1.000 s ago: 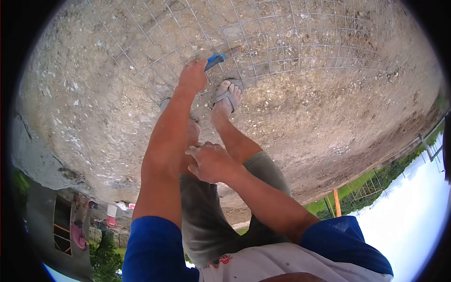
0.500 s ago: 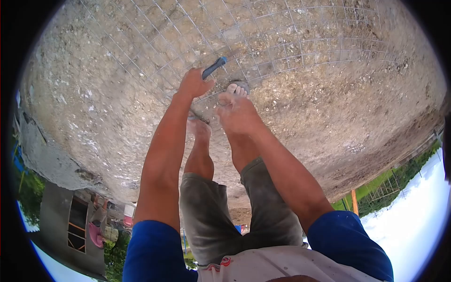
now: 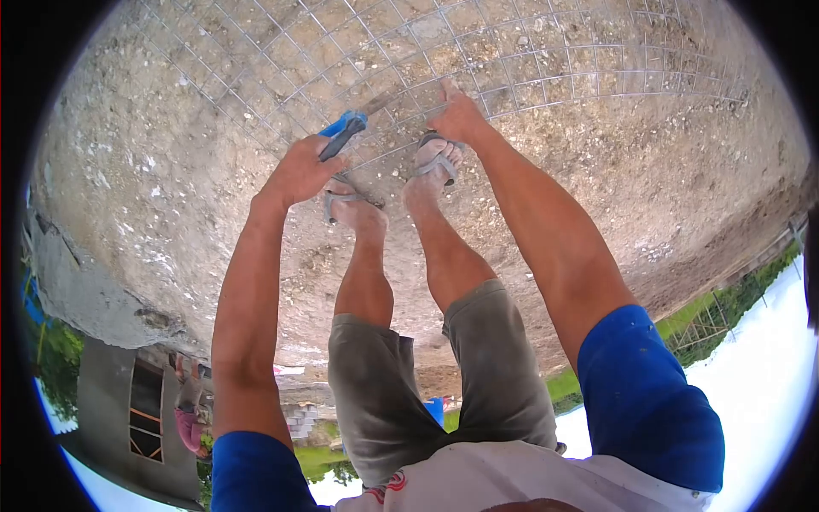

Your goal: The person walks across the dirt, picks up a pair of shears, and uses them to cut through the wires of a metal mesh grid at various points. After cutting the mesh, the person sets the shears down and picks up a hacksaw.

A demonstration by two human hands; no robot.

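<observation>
Blue sleeves (image 3: 653, 392), whitish shirt front (image 3: 495, 478), red print (image 3: 395, 482); olive shorts (image 3: 499, 367); grey strapped sandals (image 3: 452, 173).

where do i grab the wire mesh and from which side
Likely best by the near edge of the wire mesh, from the side of the sandals: the mesh lies low over the ground, that edge is closest, and its open squares leave room to hook around a wire.

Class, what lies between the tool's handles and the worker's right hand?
In the head view, the tool's dull metal end and wire mesh over stony ground lie between the blue and black handles and the right hand.
</observation>
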